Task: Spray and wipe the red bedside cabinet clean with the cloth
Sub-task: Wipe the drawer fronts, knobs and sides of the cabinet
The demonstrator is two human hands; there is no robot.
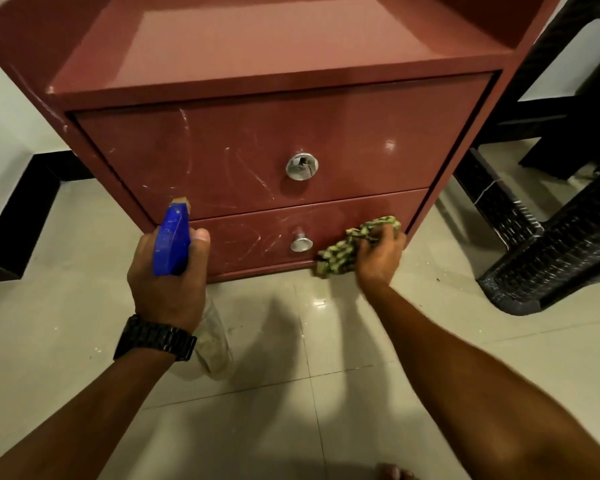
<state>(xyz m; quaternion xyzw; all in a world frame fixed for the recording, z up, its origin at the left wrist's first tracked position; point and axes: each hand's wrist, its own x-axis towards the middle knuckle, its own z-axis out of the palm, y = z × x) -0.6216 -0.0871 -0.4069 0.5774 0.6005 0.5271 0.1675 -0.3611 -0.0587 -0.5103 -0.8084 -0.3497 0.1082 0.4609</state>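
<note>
The red bedside cabinet [243, 161] stands on the tiled floor with two drawers, each with a silver knob, and pale streaks on both fronts. My left hand [168, 282] grips a spray bottle [172, 244] with a blue head; the nozzle points at the left end of the lower drawer, and the clear body hangs below my wrist. My right hand [381, 258] holds a bunched green patterned cloth [347, 249] pressed against the right part of the lower drawer, just right of its knob [301, 242].
A black woven plastic chair [548, 258] stands close to the cabinet's right side. A black skirting [18, 216] runs along the white wall at left. Glossy beige floor tiles [291, 393] stretch in front of the cabinet.
</note>
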